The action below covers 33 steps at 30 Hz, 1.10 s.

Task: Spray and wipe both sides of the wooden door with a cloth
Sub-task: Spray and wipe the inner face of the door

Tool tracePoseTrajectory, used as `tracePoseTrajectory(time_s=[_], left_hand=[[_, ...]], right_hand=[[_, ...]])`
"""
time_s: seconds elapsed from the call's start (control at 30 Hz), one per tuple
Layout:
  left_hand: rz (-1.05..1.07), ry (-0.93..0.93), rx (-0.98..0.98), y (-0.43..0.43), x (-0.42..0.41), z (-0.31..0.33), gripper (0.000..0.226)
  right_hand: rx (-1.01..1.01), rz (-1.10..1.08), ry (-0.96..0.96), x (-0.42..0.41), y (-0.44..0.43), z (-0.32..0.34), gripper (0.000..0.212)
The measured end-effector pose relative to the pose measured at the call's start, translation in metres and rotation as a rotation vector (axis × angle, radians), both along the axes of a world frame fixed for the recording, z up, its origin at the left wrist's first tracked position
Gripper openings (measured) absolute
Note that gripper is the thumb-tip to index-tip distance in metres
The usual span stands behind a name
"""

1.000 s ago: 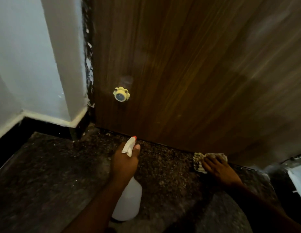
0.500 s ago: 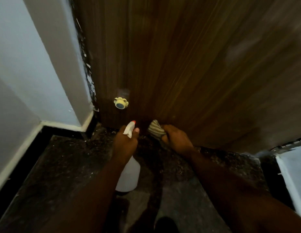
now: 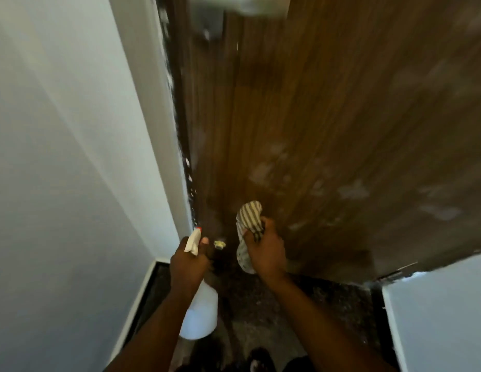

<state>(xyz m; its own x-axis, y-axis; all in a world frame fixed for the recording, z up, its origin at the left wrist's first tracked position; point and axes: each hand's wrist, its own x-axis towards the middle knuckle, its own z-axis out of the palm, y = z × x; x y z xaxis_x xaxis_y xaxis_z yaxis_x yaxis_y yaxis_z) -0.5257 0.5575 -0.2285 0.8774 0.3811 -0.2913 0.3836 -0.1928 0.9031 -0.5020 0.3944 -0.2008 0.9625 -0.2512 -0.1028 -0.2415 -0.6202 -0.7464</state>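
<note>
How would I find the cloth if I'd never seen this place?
Find the big brown wooden door filling the middle. Low down in front of it, the right hand grips a bunched cloth. It has grey and pale stripes, unlike the plain white spray bottle in the left hand.

The wooden door point(image 3: 328, 116) is showing a smooth, faintly glossy grain; the striped cloth point(image 3: 248, 217) is looking soft, the spray bottle point(image 3: 200, 315) translucent plastic.

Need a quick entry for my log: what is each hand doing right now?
Left hand: grips the spray bottle by its neck.
Right hand: holds the striped cloth, fingers curled round it.
</note>
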Motion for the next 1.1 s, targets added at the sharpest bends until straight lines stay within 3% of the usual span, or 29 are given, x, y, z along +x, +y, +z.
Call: tracePoseTrajectory(time_s=[0.2, 0.33, 0.43, 0.53, 0.6, 0.8, 1.1], left_hand=[[-0.02, 0.0, -0.038, 0.027, -0.001, 0.171, 0.035], [-0.05, -0.054, -0.055, 0.039, 0.012, 0.271, 0.032], [-0.073, -0.109, -0.084, 0.046, 0.017, 0.322, 0.033], [-0.102, -0.142, -0.083, 0.051, 0.016, 0.352, 0.037], [-0.118, -0.14, -0.08, 0.054, 0.01, 0.362, 0.039], [-0.143, -0.124, -0.051, 0.072, -0.018, 0.364, 0.039], [-0.114, -0.162, -0.013, 0.099, -0.091, 0.369, 0.037]], right_hand=[[-0.081, -0.075, -0.171, -0.004, 0.014, 0.223, 0.06], [-0.357, 0.011, -0.311, 0.001, 0.023, 0.346, 0.067], [-0.538, 0.189, -0.224, 0.021, 0.038, 0.399, 0.076], [-0.592, 0.348, -0.001, 0.043, 0.059, 0.413, 0.073], [-0.556, 0.338, 0.07, 0.047, 0.071, 0.41, 0.068], [-0.589, 0.285, 0.062, 0.039, 0.075, 0.416, 0.053], [-0.559, 0.274, -0.062, -0.074, 0.071, 0.402, 0.055]])
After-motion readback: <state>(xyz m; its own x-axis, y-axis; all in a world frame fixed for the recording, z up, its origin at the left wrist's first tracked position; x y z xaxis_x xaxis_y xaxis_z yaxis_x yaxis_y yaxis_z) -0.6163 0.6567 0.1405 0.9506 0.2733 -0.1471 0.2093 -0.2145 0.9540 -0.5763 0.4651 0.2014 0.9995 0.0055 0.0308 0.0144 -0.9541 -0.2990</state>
